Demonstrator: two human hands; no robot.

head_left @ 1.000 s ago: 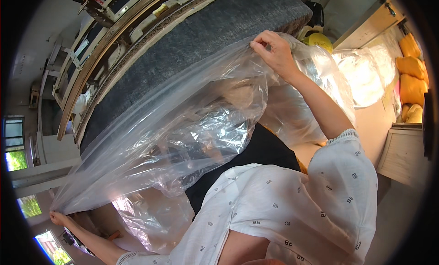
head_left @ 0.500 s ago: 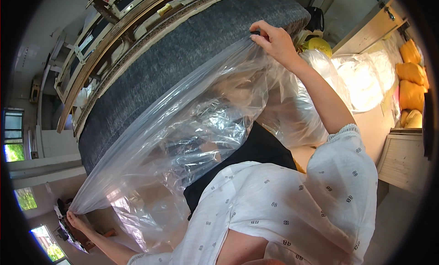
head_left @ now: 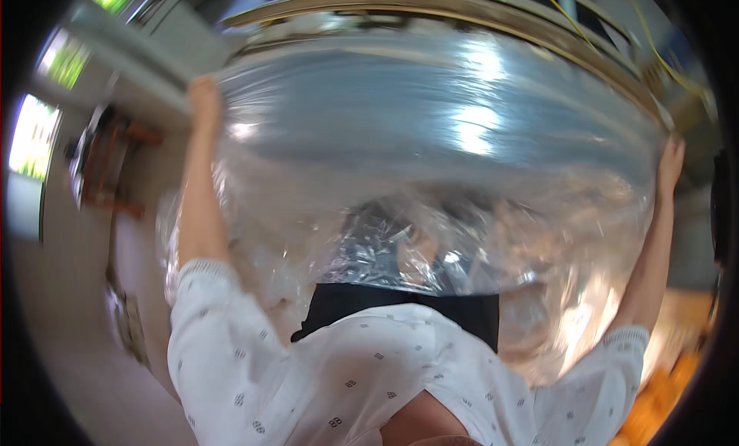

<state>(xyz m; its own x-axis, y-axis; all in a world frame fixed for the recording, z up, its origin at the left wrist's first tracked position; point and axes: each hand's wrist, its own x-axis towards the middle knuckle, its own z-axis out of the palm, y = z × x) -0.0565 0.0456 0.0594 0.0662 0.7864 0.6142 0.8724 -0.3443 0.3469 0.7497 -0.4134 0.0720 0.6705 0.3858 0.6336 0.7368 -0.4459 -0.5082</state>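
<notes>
With both arms raised, my left hand [head_left: 204,99] pinches the clear plastic sheet [head_left: 431,184] at its upper left corner and my right hand [head_left: 671,157] clamps its upper right edge. Between the two grips the sheet spreads wide, draping over the grey cushion [head_left: 431,92] in front of me; everything's blurred.

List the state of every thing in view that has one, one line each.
Clear plastic sheet: stretched wide between both raised hands, crumpled lower down.
Left hand: raised, gripping the sheet's upper left edge.
Right hand: raised, gripping the sheet's right edge.
Grey padded piece: blurred, seen through the sheet.
</notes>
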